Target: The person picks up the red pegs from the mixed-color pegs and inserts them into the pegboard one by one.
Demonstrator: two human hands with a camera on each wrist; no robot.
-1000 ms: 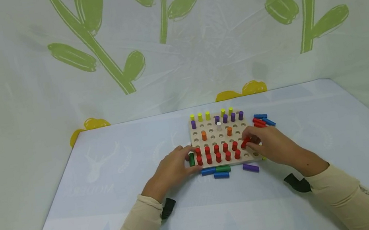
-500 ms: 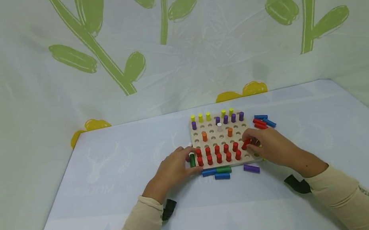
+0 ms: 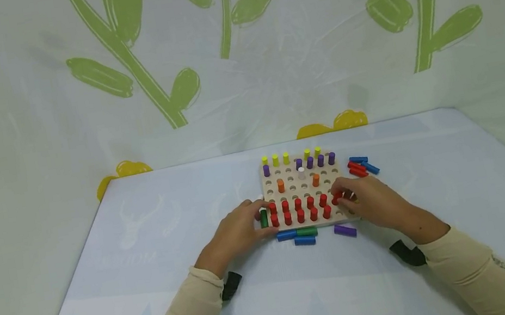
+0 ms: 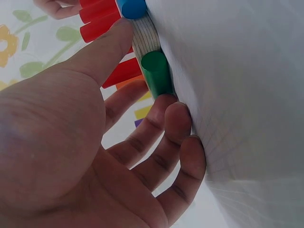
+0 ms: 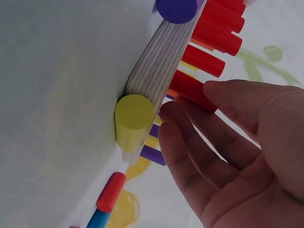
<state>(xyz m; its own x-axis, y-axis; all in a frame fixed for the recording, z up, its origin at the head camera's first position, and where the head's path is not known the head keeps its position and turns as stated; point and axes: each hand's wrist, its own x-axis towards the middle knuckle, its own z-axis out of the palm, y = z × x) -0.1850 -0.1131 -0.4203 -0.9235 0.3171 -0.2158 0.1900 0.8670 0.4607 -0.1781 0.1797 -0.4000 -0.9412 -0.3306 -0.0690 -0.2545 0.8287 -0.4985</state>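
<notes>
A wooden pegboard lies on the table with upright coloured pegs in its holes. At its right side, my right hand pinches a red peg between thumb and fingers, upright at the board's second row from the front. My left hand rests at the front left corner, thumb and index finger touching the board's edge. Between them, beside the board, is a green peg. Two rows of red pegs stand along the front; orange, white, purple and yellow pegs stand farther back.
Blue pegs, a green one and a purple peg lie before the board. Red and blue pegs lie to its right, and a yellow peg is by its right edge. A leaf-printed sheet rises behind the table.
The red peg in my right hand stands slightly more upright and lower than a second ago. My left hand has stayed at the board's corner. The head view has shifted slightly.
</notes>
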